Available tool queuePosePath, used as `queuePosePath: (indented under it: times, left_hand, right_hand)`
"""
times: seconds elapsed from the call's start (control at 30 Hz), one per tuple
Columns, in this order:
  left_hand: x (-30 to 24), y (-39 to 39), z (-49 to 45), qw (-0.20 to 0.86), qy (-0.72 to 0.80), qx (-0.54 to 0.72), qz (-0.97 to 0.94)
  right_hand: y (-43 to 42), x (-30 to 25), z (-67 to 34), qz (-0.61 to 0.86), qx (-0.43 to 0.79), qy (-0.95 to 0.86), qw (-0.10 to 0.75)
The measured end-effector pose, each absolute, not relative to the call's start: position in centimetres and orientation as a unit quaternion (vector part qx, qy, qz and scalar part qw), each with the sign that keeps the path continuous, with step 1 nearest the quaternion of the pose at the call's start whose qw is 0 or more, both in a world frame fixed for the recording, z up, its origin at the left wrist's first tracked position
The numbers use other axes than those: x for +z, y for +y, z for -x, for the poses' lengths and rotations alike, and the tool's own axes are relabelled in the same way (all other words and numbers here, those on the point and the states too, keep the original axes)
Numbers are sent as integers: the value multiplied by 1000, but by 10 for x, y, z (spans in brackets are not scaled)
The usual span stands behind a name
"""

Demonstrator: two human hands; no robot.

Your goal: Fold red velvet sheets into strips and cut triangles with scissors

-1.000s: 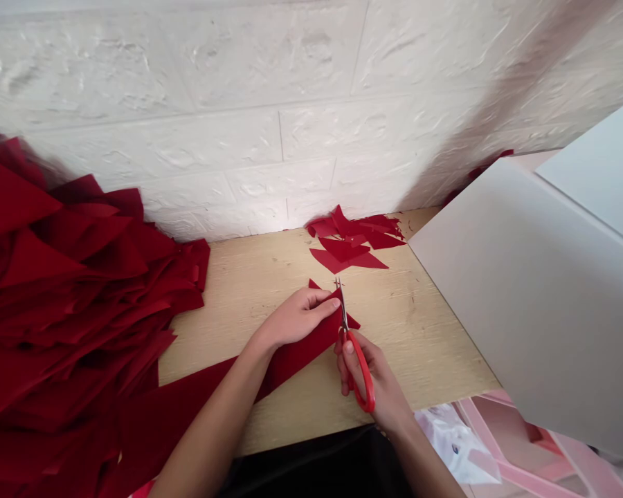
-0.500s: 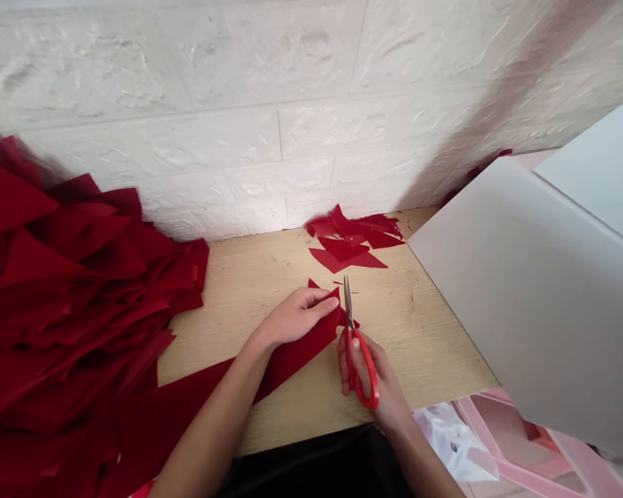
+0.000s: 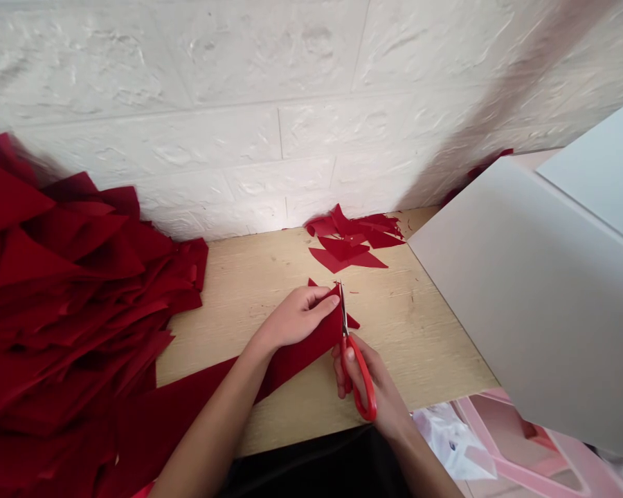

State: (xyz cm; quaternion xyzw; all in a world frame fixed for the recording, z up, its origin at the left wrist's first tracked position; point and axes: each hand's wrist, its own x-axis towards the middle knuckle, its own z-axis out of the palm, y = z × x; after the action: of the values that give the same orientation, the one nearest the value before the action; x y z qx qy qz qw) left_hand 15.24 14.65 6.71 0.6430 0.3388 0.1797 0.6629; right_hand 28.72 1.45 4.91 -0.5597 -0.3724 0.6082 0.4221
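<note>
just under the left hand (image 3: pixel 295 318) lies a strip of red cloth (image 3: pixel 301 358), its fingers clamped down on it near the cut edge. the cloth looks soft, light and limp, best held close to the blades, where it won't sag. right of those fingers, the right hand (image 3: pixel 381 391) has its fingers closed around the red handles of the scissors (image 3: pixel 343 315), whose blades stand at the cloth's edge. beyond the fingers, red scraps (image 3: pixel 347 242) lie on the tabletop (image 3: pixel 420 332); far to their left rises a heaped pile of cloth (image 3: pixel 67 277).
</note>
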Motion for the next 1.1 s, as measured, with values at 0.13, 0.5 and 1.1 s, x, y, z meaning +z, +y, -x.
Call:
queuePosePath:
  times: [0.13,0.5,1.1]
  left_hand:
    - [64,146,-153,649,347,177,-653]
    - [60,146,-155,640,365,166,-656]
    - [69,143,-152,609,383,187,-669]
  right_hand:
    - [15,47,-286,566,609,-361,424]
    - [15,46,-282,596,599,-343,409]
    - [16,50,-293,590,588,-343,434]
